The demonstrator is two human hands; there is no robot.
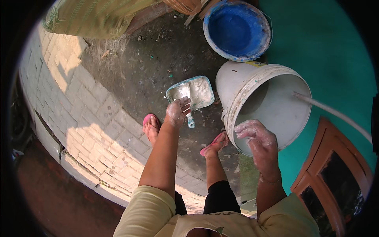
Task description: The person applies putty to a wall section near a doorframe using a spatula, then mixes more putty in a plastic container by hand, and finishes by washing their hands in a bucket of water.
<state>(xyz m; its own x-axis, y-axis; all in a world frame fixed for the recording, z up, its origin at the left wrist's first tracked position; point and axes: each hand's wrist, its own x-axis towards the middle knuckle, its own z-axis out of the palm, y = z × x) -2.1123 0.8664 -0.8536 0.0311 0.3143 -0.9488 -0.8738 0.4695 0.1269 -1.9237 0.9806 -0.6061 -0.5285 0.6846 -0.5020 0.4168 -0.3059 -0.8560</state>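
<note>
My left hand [178, 111], smeared with white, hangs over the near edge of a blue-rimmed tray [211, 96]. Its fingers are stretched out, and I see nothing held in them. White paste or powder [200, 91] fills much of the tray. A scraper-like tool with a pale blue handle [191, 120] lies across it, its handle sticking out just beyond my left fingers; whether they touch it I cannot tell. My right hand [258, 138], also coated white, is raised in front of a large white bucket's [241, 85] mouth, fingers extended and slightly curved, holding nothing visible.
A pale hose or stick [335, 114] reaches into the white bucket. Behind it stands a blue basin [233, 29] beside a green wall [316, 35]. Brown-framed door panels [331, 173] are at the right. Paving bricks [98, 114] border dark ground; my feet wear pink sandals [151, 118].
</note>
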